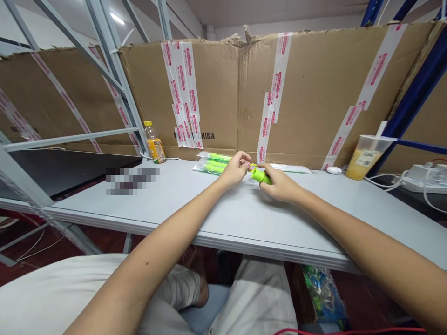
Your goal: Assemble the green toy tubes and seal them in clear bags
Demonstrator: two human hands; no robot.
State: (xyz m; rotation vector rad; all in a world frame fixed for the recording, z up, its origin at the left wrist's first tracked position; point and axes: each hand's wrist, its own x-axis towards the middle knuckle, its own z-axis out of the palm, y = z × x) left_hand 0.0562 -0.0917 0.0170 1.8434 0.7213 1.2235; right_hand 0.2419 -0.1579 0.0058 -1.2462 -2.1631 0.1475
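Note:
My right hand (279,183) is closed around a lime-green tube (260,176), held tilted just above the white table. A thin yellow-green ring (253,168) stands at the tube's near-left end. My left hand (238,168) meets it there, thumb and finger pinched at the ring's edge, the other fingers curled. Behind my left hand lie clear plastic packs (211,164) with similar green tubes inside, partly hidden by the hand. Another flat clear wrapper (291,168) lies behind my right hand, against the cardboard.
A tall cardboard wall (218,93) closes off the back of the white table (223,218). An orange drink bottle (156,145) stands at the left. A cup of yellow drink (365,160), a white oval object (334,170) and a power strip (419,179) with cables sit at the right.

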